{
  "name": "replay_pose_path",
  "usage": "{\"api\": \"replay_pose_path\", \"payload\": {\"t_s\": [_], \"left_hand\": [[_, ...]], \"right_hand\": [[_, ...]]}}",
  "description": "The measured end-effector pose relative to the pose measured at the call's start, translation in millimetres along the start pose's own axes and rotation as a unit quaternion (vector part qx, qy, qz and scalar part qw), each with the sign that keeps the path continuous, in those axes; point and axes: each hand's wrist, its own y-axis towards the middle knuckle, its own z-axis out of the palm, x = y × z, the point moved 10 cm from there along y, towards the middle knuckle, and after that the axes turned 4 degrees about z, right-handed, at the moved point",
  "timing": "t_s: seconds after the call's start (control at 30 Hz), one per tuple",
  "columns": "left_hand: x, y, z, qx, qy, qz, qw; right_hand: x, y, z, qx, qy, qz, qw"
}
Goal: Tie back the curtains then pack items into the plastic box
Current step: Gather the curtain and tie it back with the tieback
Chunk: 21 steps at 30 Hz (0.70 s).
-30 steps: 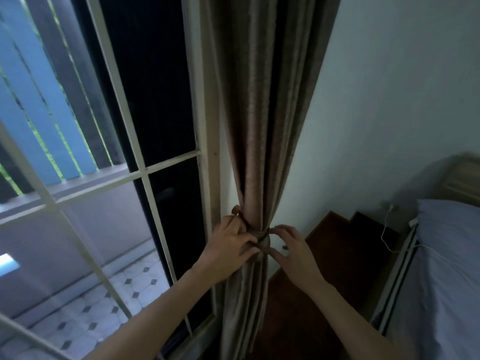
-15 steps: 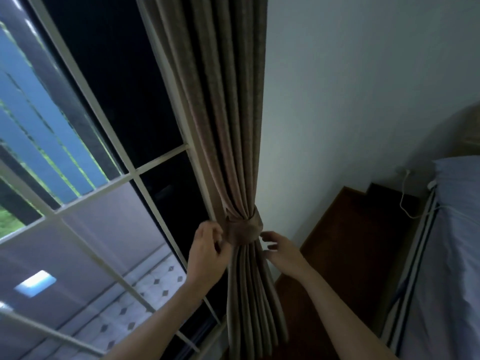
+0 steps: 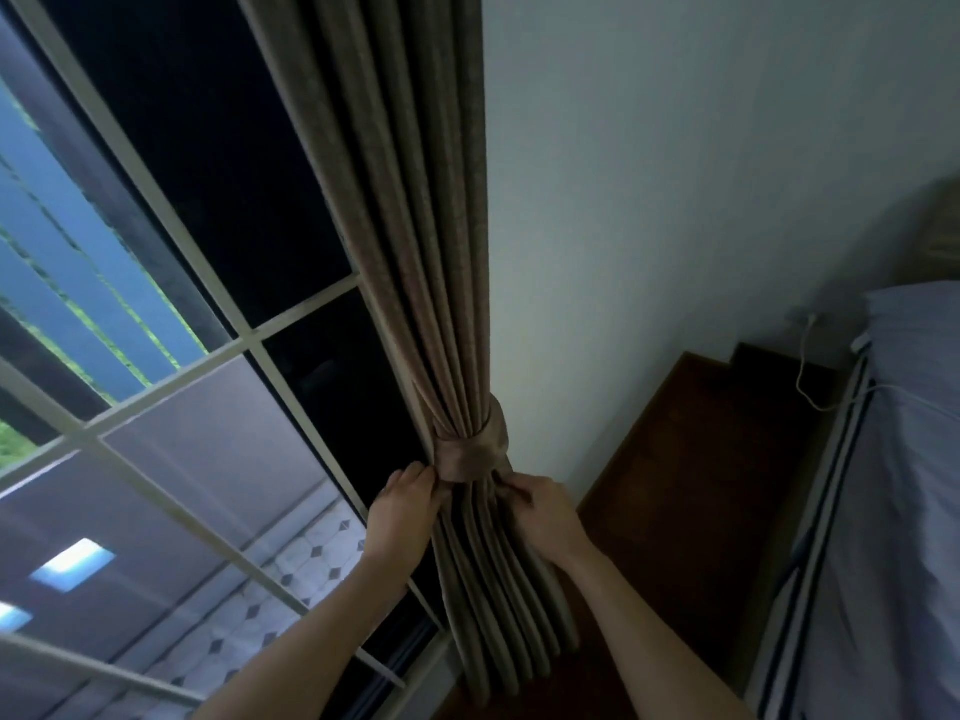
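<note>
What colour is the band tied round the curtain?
Plain brownish-beige band, matching the curtain; seen in the head view.

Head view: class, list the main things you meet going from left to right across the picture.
Window → left hand → tie round the curtain → right hand → brown wooden surface → bed.
</note>
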Motion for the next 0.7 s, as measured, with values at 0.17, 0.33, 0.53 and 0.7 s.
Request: {"api": "replay_pose_path", "payload": {"t_s": [0.17,0.33,0.53,0.7], "left_hand": [[-16.8,1.0,-19.4,-0.016,-0.051,0.057,0.997],[-40.9,18.2,-52.3,-0.124,-0.007,0.153,0.98],[-47.6,25.2,-63.7,-0.18,0.034,0.217,0.959],[-63.2,24.8,-68.9,-0.213,0.09,0.269,0.935]], "right_hand": [[-2.6,-2.7,-12.6,-0.005,0.369,0.161,0.915],[15.6,4.8,-15.9,0.025,0.515,0.213,0.83],[22.1,11.4,-3.8,0.059,0.498,0.222,0.836],[16.3,14.8,3.2,0.064,0.501,0.227,0.833]]}}
